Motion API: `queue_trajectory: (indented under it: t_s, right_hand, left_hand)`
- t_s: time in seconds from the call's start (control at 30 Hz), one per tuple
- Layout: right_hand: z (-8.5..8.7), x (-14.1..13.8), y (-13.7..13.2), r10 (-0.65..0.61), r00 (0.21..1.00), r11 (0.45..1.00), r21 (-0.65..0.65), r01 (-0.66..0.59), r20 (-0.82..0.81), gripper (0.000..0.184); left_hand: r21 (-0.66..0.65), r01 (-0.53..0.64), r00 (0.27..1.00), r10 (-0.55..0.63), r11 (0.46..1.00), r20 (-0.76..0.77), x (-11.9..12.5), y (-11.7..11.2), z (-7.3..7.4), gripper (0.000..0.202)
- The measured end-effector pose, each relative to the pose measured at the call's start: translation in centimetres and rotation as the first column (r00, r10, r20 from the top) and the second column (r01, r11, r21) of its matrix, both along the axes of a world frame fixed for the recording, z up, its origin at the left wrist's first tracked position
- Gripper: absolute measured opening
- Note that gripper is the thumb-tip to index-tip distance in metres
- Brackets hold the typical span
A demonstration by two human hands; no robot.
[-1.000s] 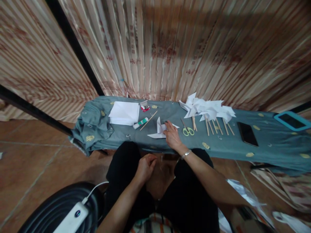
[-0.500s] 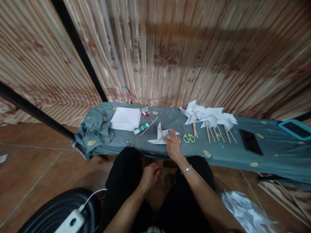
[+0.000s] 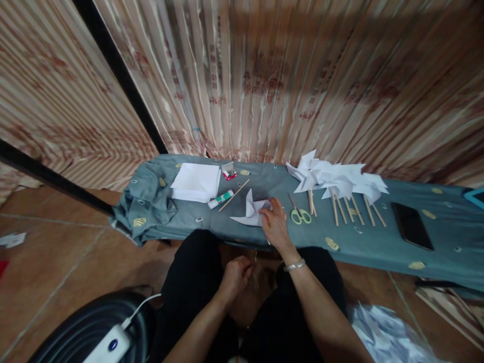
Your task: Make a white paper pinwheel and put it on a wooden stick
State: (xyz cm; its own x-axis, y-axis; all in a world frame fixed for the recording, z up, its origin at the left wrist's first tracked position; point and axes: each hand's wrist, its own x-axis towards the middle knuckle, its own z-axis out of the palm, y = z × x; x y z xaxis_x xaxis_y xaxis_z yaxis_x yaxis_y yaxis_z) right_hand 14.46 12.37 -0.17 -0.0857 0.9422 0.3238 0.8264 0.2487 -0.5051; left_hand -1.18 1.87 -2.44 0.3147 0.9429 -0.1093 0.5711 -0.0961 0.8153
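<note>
A white folded paper pinwheel [image 3: 250, 213] lies near the front edge of the cloth-covered bench, its pointed blades toward the left and back. My right hand [image 3: 275, 222] is at its right side, thumb and fingers curled in on the paper and covering that part. Low between my knees, my left hand [image 3: 237, 275] is closed; what its fingers hold, if anything, I cannot make out. Right of my right hand lie green-handled scissors [image 3: 301, 216]. On the left are a glue stick [image 3: 221, 199] and a thin wooden stick [image 3: 234, 195].
A stack of white paper [image 3: 195, 181] sits at the left, beside a small red box [image 3: 229, 172]. Several pinwheels on sticks [image 3: 336, 177] lie to the right, then a black phone [image 3: 411, 225]. A bag of white paper pieces [image 3: 389, 330] is on the floor.
My right hand's fingers have gone from lying over the pinwheel to curling in at its right side. My left hand stays low and closed. The view has shifted slightly.
</note>
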Motion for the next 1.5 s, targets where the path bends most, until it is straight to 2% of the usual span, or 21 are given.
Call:
queue_trajectory:
  t_s: [0.2, 0.33, 0.43, 0.57, 0.67, 0.77, 0.9, 1.1, 1.23, 1.5]
  right_hand:
    - [0.2, 0.2, 0.2, -0.017, 1.000, 1.000, -0.001, 0.017, -0.019, 0.030]
    - [0.4, 0.1, 0.0, -0.035, 0.999, 0.999, -0.011, 0.034, -0.020, 0.027]
    - [0.6, 0.1, -0.2, -0.032, 0.999, 0.999, -0.013, 0.031, -0.029, 0.027]
    - [0.7, 0.3, -0.4, -0.028, 0.998, 1.000, -0.016, 0.027, -0.050, 0.027]
    - [0.7, 0.3, -0.4, -0.030, 0.997, 0.999, -0.033, 0.028, -0.072, 0.026]
    - [0.6, 0.3, -0.2, -0.030, 0.994, 0.999, -0.046, 0.025, -0.102, 0.023]
    - [0.4, 0.3, 0.0, -0.026, 0.993, 0.998, -0.060, 0.019, -0.117, 0.020]
    - [0.5, 0.4, -0.2, -0.047, 0.997, 0.995, -0.090, 0.041, -0.067, 0.017]
    - [0.5, 0.1, -0.3, -0.056, 0.998, 0.995, -0.086, 0.052, -0.041, 0.016]
    - [0.3, 0.0, -0.3, -0.057, 0.997, 0.998, 0.013, 0.057, -0.057, 0.013]
  left_hand:
    - [0.026, -0.016, 0.999, 0.015, 1.000, 0.040, 0.3, 0.0, -0.2, 0.023]
    - [0.138, -0.102, 0.982, 0.077, 0.985, 0.174, 0.1, 0.6, 1.4, 0.023]
    - [0.250, -0.173, 0.974, 0.128, 0.953, 0.185, 0.3, 2.5, 3.3, 0.029]
    - [0.352, -0.162, 0.986, 0.162, 0.922, 0.032, 0.8, 6.0, 4.6, 0.037]
    - [0.367, -0.101, 0.989, 0.132, 0.925, -0.060, 1.2, 7.9, 4.3, 0.040]
    - [0.350, -0.105, 0.985, 0.145, 0.931, -0.090, 1.3, 8.6, 3.7, 0.032]
    - [0.346, -0.120, 0.980, 0.168, 0.930, -0.111, 1.3, 8.6, 3.0, 0.023]
    - [0.354, -0.153, 0.982, 0.181, 0.923, -0.049, 1.3, 8.7, 2.6, 0.030]
    - [0.380, -0.106, 0.990, 0.134, 0.919, -0.046, 1.2, 8.6, 2.6, 0.022]
    - [0.365, -0.099, 0.985, 0.144, 0.926, -0.098, 1.4, 8.8, 2.8, 0.021]
